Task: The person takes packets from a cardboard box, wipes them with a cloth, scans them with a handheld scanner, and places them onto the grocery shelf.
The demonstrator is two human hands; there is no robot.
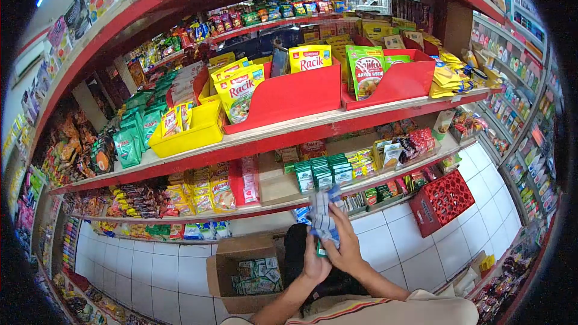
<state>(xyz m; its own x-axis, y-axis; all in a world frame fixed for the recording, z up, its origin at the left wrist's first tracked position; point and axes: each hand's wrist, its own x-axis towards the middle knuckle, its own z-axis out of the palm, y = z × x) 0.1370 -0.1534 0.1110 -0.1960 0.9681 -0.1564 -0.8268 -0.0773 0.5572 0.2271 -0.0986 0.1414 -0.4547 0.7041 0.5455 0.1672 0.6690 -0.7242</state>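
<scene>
Both hands are closed around a bundle of small white-and-blue sachets, held upright in front of my body; the bundle is a little blurred. My left hand grips its lower end, where a bit of green shows. From the right side, my right hand wraps its fingers along it. Below and left, an open cardboard box stands on the floor with loose green-and-white sachets inside. Behind the bundle, rows of similar green-and-white sachets stand on the lower shelf.
A red-fronted upper shelf carries red bins, a yellow bin and seasoning packets. A red crate sits on the tiled floor to the right. Packed shelves line the right side. A wooden shelf edge arches overhead.
</scene>
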